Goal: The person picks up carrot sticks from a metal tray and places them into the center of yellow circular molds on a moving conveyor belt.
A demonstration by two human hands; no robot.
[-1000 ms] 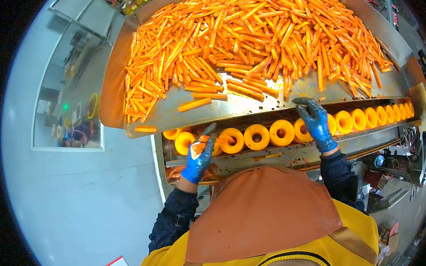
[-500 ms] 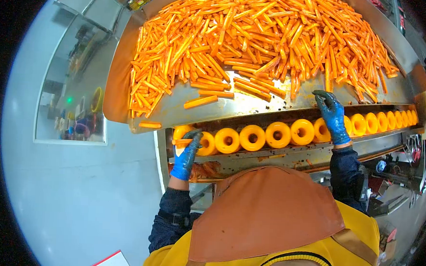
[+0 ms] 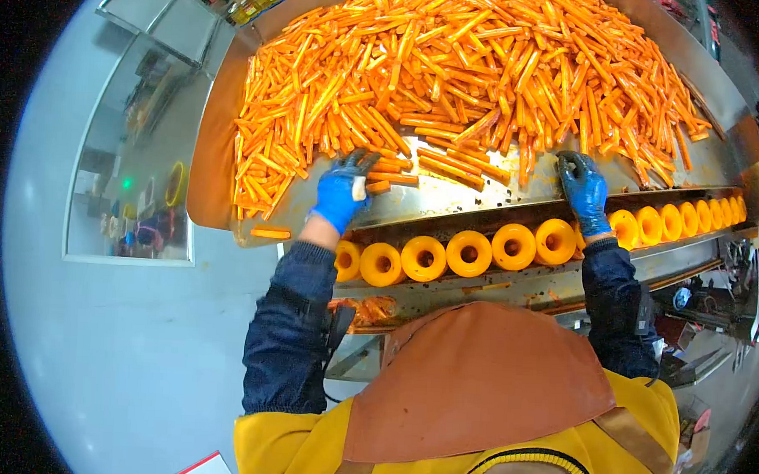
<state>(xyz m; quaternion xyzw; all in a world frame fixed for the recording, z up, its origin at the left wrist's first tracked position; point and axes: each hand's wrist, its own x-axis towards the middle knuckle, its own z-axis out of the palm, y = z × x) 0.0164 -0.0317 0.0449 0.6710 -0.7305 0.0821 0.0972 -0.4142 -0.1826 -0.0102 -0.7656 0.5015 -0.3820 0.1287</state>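
Over the front left of the metal tray [image 3: 449, 202], my left hand [image 3: 342, 193] in a blue glove reaches to a few orange sticks [image 3: 392, 179]. Its dark-stained fingers are stretched out over the stick ends, with a pale thumb beside a short stick end [image 3: 378, 187]. My right hand [image 3: 585, 195], also blue-gloved with dark fingertips, hovers at the tray's front edge with its fingers curled in and no stick showing in them. A large heap of glossy orange sticks [image 3: 472, 63] covers the back of the tray. Below the hands runs a row of yellow ring-shaped cups [image 3: 468, 254].
A metal ledge [image 3: 496, 286] with orange scraps lies in front of the cups, and a reddish-orange clump [image 3: 363, 311] sits at its left end. One loose stick [image 3: 270, 231] rests on the tray's left corner. A window [image 3: 132, 171] is in the left wall.
My left hand has moved up from the leftmost cups to the tray's sticks; the stick it held is gone from it. My right hand's fingers have curled in. The cups appear shifted in view.
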